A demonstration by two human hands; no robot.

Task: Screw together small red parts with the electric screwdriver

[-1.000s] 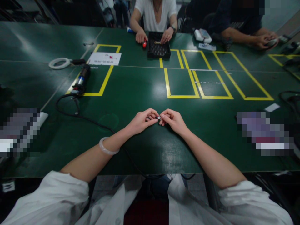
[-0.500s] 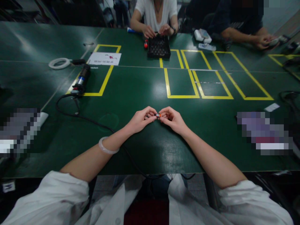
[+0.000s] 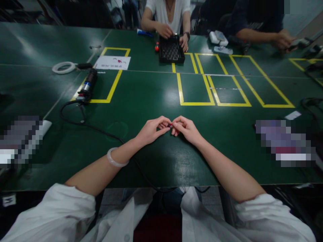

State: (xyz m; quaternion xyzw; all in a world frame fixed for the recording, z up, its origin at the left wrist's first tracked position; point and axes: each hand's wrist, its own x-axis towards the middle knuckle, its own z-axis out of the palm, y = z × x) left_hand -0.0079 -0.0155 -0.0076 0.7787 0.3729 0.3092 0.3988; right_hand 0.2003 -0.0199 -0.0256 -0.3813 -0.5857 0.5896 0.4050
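Both my hands meet above the green table [image 3: 151, 97], fingertips nearly touching. Between them is a small part [image 3: 171, 125] with red and dark areas, mostly covered by the fingers and too small to name. My left hand [image 3: 153, 129] is closed in a pinch on its left side. From the right, my right hand [image 3: 186, 128] pinches it with thumb and forefinger, its other fingers curled below.
An electric screwdriver [image 3: 87, 85] lies at left, its black cable [image 3: 101, 129] running under my left forearm. Beyond are a white ring of tubing [image 3: 64, 68], a printed sheet [image 3: 112, 63] and yellow tape outlines [image 3: 196, 104]. Across the table, a co-worker's hand [image 3: 165, 31] is over a black tray [image 3: 171, 59].
My right hand has shifted and its fingers curl lower around the small part, which shows red now instead of orange and silver. The co-worker's hands have moved apart at the tray.
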